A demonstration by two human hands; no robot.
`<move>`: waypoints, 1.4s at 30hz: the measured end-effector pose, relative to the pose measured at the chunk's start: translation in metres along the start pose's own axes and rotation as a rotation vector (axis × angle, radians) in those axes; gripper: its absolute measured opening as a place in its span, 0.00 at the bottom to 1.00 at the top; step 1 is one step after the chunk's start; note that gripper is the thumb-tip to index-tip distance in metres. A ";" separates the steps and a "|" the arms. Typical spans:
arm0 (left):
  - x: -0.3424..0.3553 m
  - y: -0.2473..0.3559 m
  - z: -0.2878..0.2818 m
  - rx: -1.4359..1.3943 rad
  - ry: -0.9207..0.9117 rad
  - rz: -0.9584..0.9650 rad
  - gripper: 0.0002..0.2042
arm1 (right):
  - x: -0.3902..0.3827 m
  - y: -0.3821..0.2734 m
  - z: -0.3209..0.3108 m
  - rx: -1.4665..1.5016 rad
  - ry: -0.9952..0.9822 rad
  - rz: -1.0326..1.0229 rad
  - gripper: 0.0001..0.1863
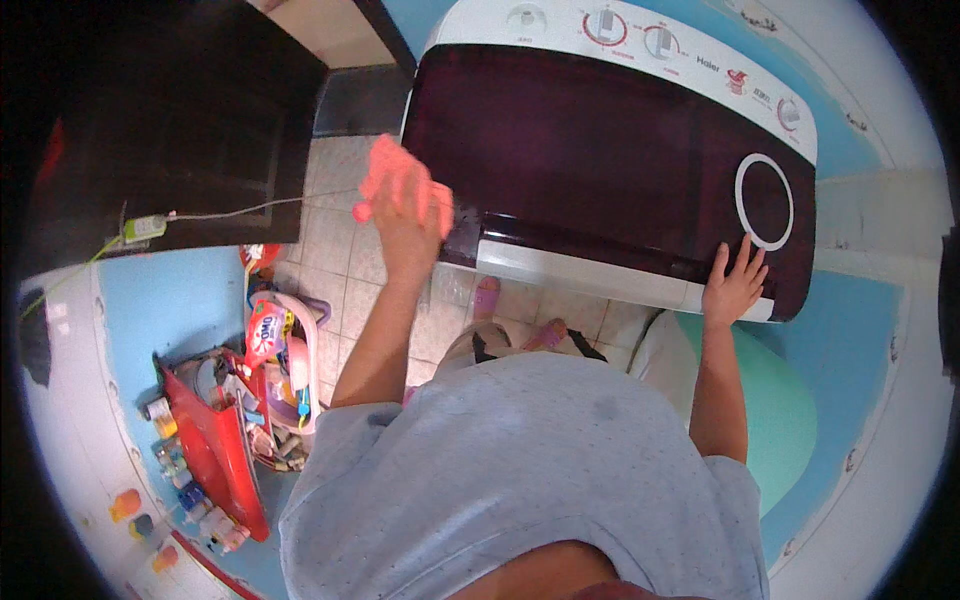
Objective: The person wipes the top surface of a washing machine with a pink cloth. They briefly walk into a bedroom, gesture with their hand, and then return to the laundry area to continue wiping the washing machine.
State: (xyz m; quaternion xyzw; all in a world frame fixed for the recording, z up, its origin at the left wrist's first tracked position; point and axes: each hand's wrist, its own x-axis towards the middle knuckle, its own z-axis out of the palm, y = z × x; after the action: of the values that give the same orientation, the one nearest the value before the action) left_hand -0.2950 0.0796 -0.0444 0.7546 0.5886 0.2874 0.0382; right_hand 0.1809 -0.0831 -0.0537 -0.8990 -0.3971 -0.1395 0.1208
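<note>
A twin-tub washing machine with a dark maroon, glossy top and a white control panel of dials stands in front of me. At its left front corner my left hand is closed on a coral-pink cloth, part of which sticks out past the fingers. My right hand lies on the front right edge of the machine, fingers spread and holding nothing. Just beyond its fingertips is a white ring on the lid.
A dark wooden door is at the left, with a thin cord running from a green-and-white plug piece. Below it are a pink basket of detergent packs and a red shelf with bottles. A mint-green rounded object stands at my right.
</note>
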 end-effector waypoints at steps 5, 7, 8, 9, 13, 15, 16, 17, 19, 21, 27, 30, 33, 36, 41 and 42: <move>-0.040 0.133 0.023 -0.022 -0.250 0.221 0.24 | 0.001 0.003 0.006 -0.018 0.012 -0.008 0.33; -0.046 0.175 0.030 -0.094 -0.208 0.247 0.22 | 0.001 0.004 0.008 -0.024 0.029 -0.012 0.33; -0.045 0.182 0.032 -0.105 -0.128 0.287 0.21 | 0.001 0.004 0.009 -0.025 0.038 -0.020 0.32; -0.045 0.181 0.031 -0.098 -0.035 0.376 0.20 | 0.001 0.005 0.009 -0.026 0.060 -0.035 0.32; -0.039 0.099 0.010 0.325 -0.049 0.132 0.26 | 0.001 0.006 0.014 -0.011 0.086 -0.050 0.32; -0.038 0.068 0.009 0.335 -0.139 -0.072 0.26 | 0.001 0.006 0.017 -0.042 0.077 -0.032 0.33; -0.041 0.062 0.010 0.286 -0.073 -0.045 0.27 | 0.001 0.006 0.017 -0.026 0.088 -0.042 0.33; -0.042 0.061 0.013 0.245 -0.051 -0.043 0.29 | 0.001 0.006 0.018 -0.025 0.086 -0.036 0.33; -0.042 0.077 0.021 0.222 -0.083 -0.007 0.30 | 0.001 0.005 0.018 -0.020 0.078 -0.015 0.33; -0.039 0.106 0.029 0.253 -0.114 0.098 0.31 | 0.000 0.004 0.016 0.015 0.068 -0.020 0.33; 0.006 0.182 0.058 0.186 -0.258 0.378 0.28 | -0.001 -0.005 0.006 0.027 0.022 0.018 0.35; 0.033 0.228 0.088 0.190 -0.318 0.661 0.28 | -0.001 -0.009 0.002 0.070 0.029 0.039 0.36; 0.054 0.265 0.107 0.007 -0.329 0.844 0.27 | -0.002 -0.009 -0.001 -0.008 -0.007 0.032 0.37; 0.094 0.286 0.125 0.071 -0.449 0.867 0.27 | -0.002 -0.010 -0.005 0.044 -0.003 0.037 0.36; 0.148 0.317 0.169 0.076 -0.423 0.681 0.28 | -0.002 -0.013 -0.008 0.075 -0.006 0.052 0.36; 0.151 0.323 0.178 0.058 -0.363 0.661 0.27 | -0.003 -0.013 -0.009 0.079 -0.013 0.061 0.36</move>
State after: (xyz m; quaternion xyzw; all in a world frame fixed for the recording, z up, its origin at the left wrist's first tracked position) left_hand 0.0914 0.1685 -0.0058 0.9433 0.3048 0.1290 0.0260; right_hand 0.1678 -0.0791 -0.0447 -0.9062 -0.3753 -0.1142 0.1578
